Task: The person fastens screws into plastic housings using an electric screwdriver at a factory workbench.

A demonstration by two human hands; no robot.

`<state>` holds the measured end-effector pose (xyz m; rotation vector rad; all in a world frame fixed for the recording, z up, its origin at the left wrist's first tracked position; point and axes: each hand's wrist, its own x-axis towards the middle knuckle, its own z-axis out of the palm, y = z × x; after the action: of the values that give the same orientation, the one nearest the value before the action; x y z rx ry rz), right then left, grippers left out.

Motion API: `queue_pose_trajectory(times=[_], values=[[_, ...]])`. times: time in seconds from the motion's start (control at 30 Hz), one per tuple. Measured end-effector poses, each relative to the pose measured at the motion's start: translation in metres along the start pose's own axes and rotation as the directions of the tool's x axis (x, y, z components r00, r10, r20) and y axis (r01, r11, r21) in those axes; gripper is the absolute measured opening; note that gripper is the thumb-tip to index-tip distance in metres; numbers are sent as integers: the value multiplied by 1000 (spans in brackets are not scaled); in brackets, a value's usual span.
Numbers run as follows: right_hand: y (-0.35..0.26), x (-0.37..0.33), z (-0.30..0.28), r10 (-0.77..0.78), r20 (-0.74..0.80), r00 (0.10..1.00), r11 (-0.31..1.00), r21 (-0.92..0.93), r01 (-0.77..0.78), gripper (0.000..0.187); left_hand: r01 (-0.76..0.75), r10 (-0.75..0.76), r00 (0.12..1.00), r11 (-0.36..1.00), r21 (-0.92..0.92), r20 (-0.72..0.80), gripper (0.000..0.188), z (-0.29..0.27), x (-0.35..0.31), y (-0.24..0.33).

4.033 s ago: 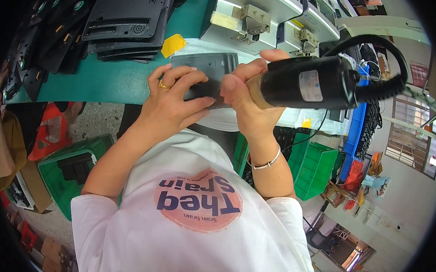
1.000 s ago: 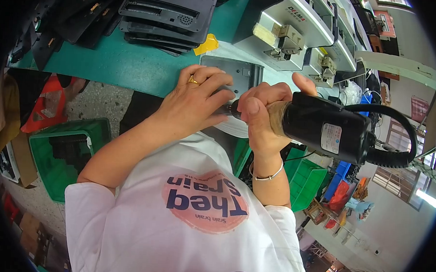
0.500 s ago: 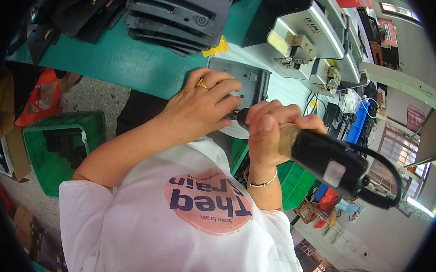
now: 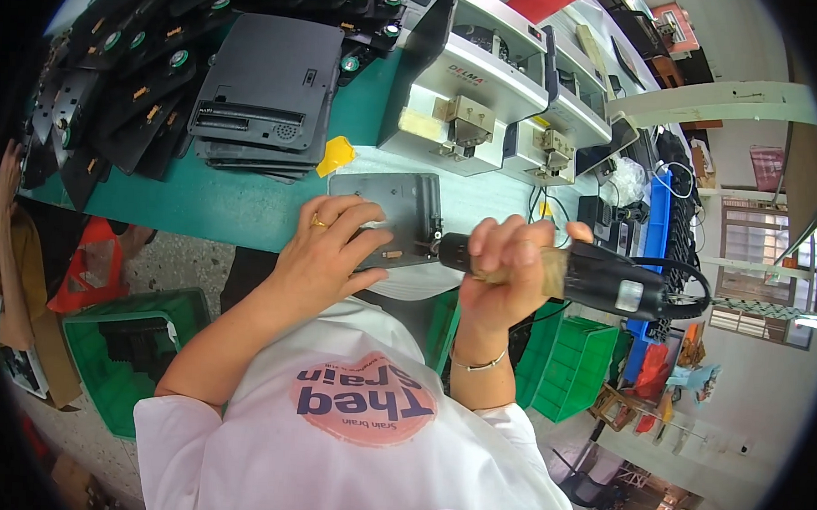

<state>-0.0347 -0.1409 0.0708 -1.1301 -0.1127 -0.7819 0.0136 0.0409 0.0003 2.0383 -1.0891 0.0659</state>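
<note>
A dark grey plastic panel [image 4: 402,195] lies at the bench's near edge. My left hand [image 4: 322,251] holds it down, with curled fingers over its top and the thumb by its near edge. My right hand [image 4: 515,269] is wrapped round a black electric screwdriver [image 4: 612,282], held almost level, its cord looping back at the rear end. The screwdriver's nose points left and meets the panel's right edge near a corner. A small copper-coloured part [image 4: 391,254] shows on the panel beside my left fingers. The bit and any screw are too small to make out.
Similar panels [image 4: 266,76] are stacked beyond my left hand, with many black parts [image 4: 146,107] heaped further left. Two metal-cased machines [image 4: 441,133] [image 4: 533,151] stand behind the panel. A yellow piece [image 4: 336,153] lies near the stack. Green crates [image 4: 132,320] flank me; another person's arm [image 4: 10,238] shows far left.
The view has shifted. My left fingers have moved from near the screwdriver's nose onto the panel. The screwdriver has swung closer to level, with its nose now at the panel's right edge.
</note>
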Motion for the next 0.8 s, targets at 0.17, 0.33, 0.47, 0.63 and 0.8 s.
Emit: queue_pose_trajectory(times=[0.17,0.33,0.47,0.63,0.8], values=[[-8,16,-15,-93,-84,992,995,-53,89,51,0,0,1000,1000,26,29,43,-1,4,2],[0,34,-15,-180,-125,976,981,-90,170,50,0,-3,998,999,54,58,40,0,9,6],[-8,43,-16,-40,140,989,972,-223,71,46,-48,42,998,990,130,51,38,-1,11,11],[-1,32,-17,-20,39,999,989,-143,25,48,-137,134,991,984,118,28,43,14,17,26],[0,27,-22,18,58,998,977,-211,-6,47,-99,95,995,981,168,34,45,31,23,26]])
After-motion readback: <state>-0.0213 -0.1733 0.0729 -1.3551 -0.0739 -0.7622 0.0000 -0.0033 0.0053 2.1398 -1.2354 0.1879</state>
